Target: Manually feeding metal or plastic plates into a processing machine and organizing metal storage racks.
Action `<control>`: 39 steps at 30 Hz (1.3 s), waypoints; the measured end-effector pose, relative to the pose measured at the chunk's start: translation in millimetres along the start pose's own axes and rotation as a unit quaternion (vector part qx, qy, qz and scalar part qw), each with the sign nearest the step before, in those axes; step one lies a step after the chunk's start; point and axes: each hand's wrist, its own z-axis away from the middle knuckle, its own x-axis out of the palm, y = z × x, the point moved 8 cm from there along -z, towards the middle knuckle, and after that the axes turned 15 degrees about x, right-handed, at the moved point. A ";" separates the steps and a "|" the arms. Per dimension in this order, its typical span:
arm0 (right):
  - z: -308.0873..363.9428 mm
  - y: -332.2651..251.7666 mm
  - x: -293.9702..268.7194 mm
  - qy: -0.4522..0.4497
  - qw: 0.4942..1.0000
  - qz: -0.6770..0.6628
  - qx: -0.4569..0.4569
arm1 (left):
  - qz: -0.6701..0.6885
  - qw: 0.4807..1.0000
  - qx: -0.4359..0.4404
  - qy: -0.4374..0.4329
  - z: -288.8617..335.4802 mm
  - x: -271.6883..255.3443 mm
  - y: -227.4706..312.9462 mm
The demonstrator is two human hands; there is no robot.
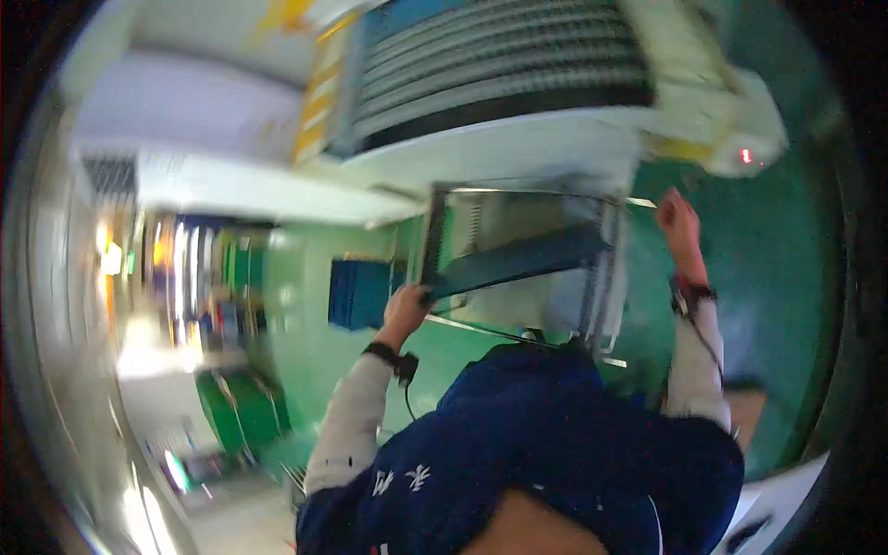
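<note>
My left hand (405, 313) is closed around the near-left end of a long dark blue flat strip (523, 261). The strip lies slantwise across a metal-framed cart (599, 287), its other end by the cart's right side. Off to the right of the cart, my right hand (680, 225) is raised above the green floor with its fingers curled. Blur hides whether anything small is in those fingers. Each wrist wears a dark band with a cable.
A machine with a ridged grey bed (499, 79) and a yellow-striped edge stands ahead. Its pale rounded end (754, 120) with a red lit display is near my right hand. A blue bin (359, 293) sits left of the cart. A green box (242, 412) stands farther left.
</note>
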 end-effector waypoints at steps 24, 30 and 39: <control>234.8 198.6 368.9 -0.294 0.597 0.723 -0.184 | 0.106 0.989 -0.023 0.100 61.1 -0.9 5.0; 229.4 195.9 366.2 -0.287 0.616 0.689 -0.253 | 0.116 0.987 -0.041 0.105 71.3 -15.0 -6.6; 239.3 198.8 389.0 -0.283 0.635 0.688 -0.205 | 0.198 0.915 -0.220 0.275 149.7 -5.7 -61.1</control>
